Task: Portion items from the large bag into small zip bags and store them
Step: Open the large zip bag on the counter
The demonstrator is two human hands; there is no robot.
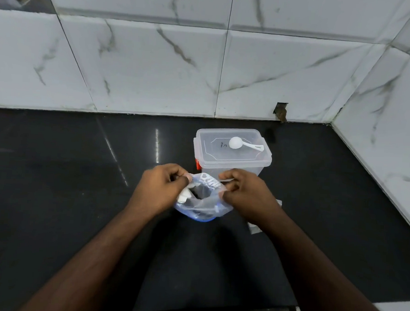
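1. Location: the bag (202, 202) stands on the dark counter (56, 171), near centre, just in front of a lidded clear box (232, 161). A white scoop (243, 144) lies on the box lid.
2. Grip: the left hand (160, 186) pinches the left side of the bag's rim; the right hand (246, 193) pinches the right side. Both sets of fingers are curled tight on the plastic.
3. Orientation: the bag's mouth points up, towards the camera; its long axis runs roughly upright. The rim is spread left to right between the hands.
4. Step in hand, as judged: opening or holding open the bag's mouth. White contents show inside at the left.
5. Next move, as judged: one hand must release to fetch the scoop while the other keeps the mouth open.
6. Flat pieces of clear plastic (255, 227) lie under the right wrist; possibly small bags, cannot confirm.
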